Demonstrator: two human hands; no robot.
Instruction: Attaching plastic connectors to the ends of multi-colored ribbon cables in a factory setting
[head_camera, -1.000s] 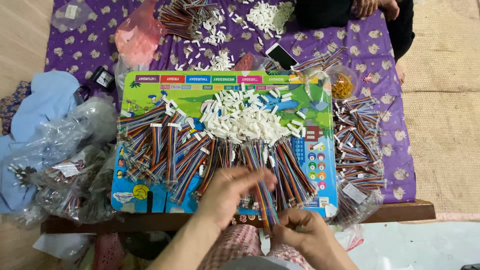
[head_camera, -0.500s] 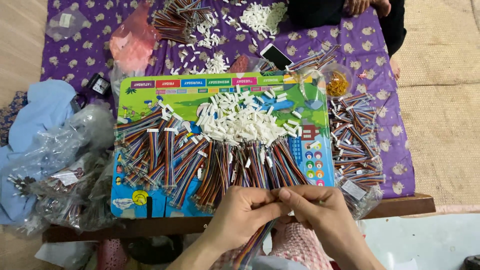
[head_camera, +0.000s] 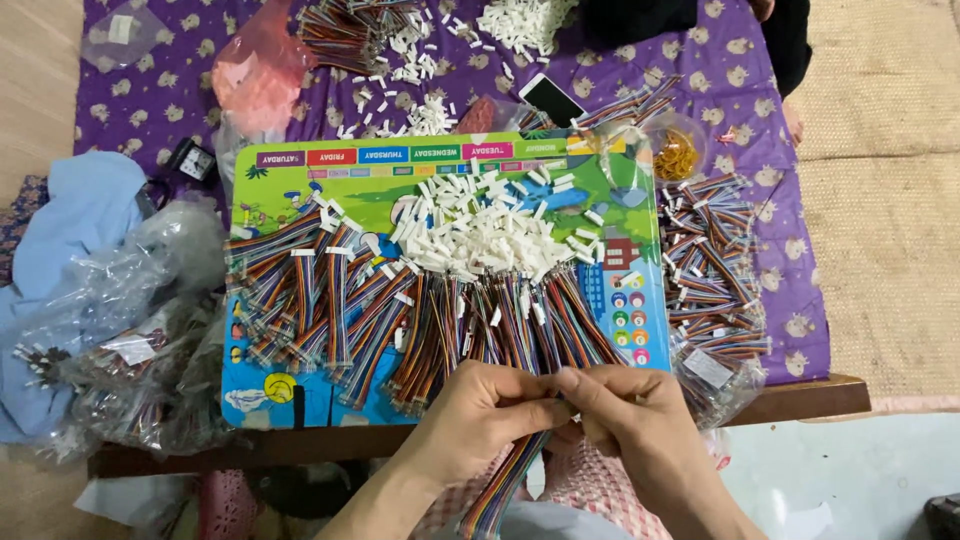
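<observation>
The low wooden table (head_camera: 800, 398) carries a purple cloth (head_camera: 180, 90) printed with small pale animals, soft and slightly rumpled. On it lies a large, glossy picture board (head_camera: 300, 205) in bright greens and blues, stiff and flat. Crinkled clear plastic bags (head_camera: 130, 330) of more wires sit to the left.

Across the near half of the board lie rows of rainbow ribbon cables (head_camera: 330, 310), flat, flexible strips of thin coloured wires. Beyond them is a heap of small white plastic connector housings (head_camera: 480, 230), hard and blocky. A second pile of cables (head_camera: 715, 270) lies to the right.

At the near edge, the left hand (head_camera: 475, 420) and right hand (head_camera: 630, 420) meet fingertip to fingertip. Both are pinched closed on one ribbon cable (head_camera: 510, 480), which hangs down toward the lap from between them; its upper end is hidden by the fingers, so whether a housing is there I cannot tell.

To seat such a cable well, I judge the wires should be held flat and untwisted near the tip, pressed straight rather than at an angle.
</observation>
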